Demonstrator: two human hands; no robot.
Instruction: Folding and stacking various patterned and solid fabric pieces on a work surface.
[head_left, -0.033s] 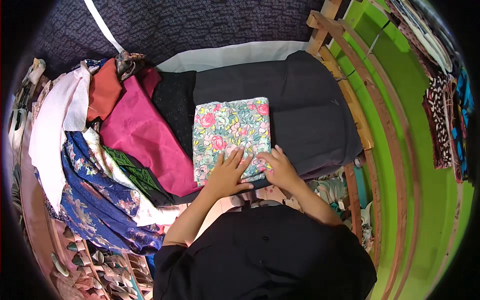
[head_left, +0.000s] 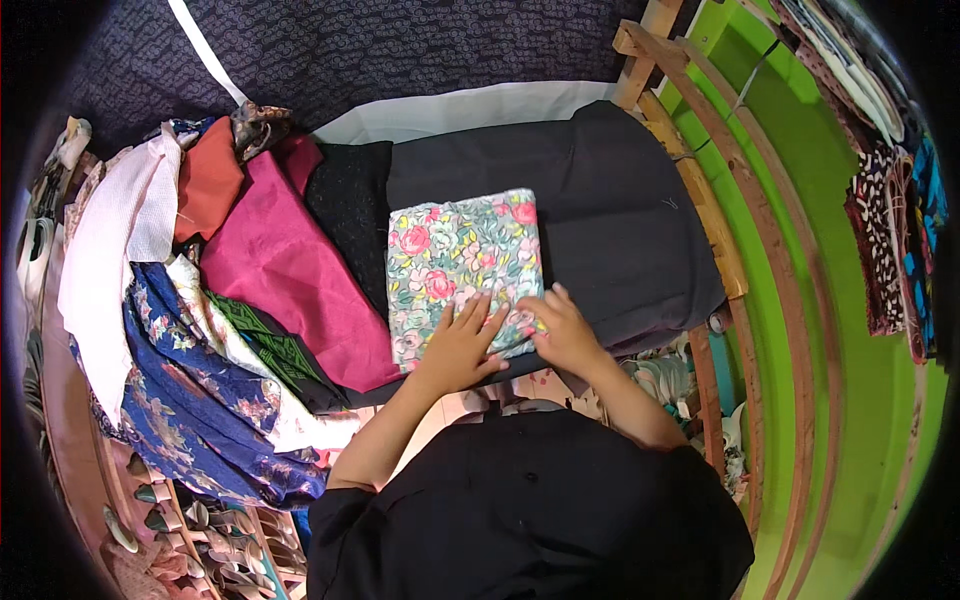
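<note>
A folded piece of floral fabric (head_left: 465, 245), pink roses on pale grey-green, lies as a neat square on a dark cloth surface (head_left: 620, 210). My left hand (head_left: 462, 345) rests flat on its lower middle, fingers spread and pointing away from me. At the lower right edge of the square is my right hand (head_left: 570, 338). Its fingers are apart and slightly bent, some on the fabric and some over the dark cloth beside it. The undersides of both hands are hidden.
Loose fabrics are heaped on the left: magenta (head_left: 280, 250), rust (head_left: 208, 180), white (head_left: 120, 250) and navy floral (head_left: 190, 380). A wooden rail (head_left: 765, 200) runs along the right before a green wall (head_left: 860, 420). Fabrics (head_left: 890, 240) hang at the far right. Shoes (head_left: 225, 550) fill racks at lower left.
The floral square has turned slightly, its far right corner shifting a little away from me. My right hand has moved slightly and its fingers are more bent. My left hand stays nearly in place.
</note>
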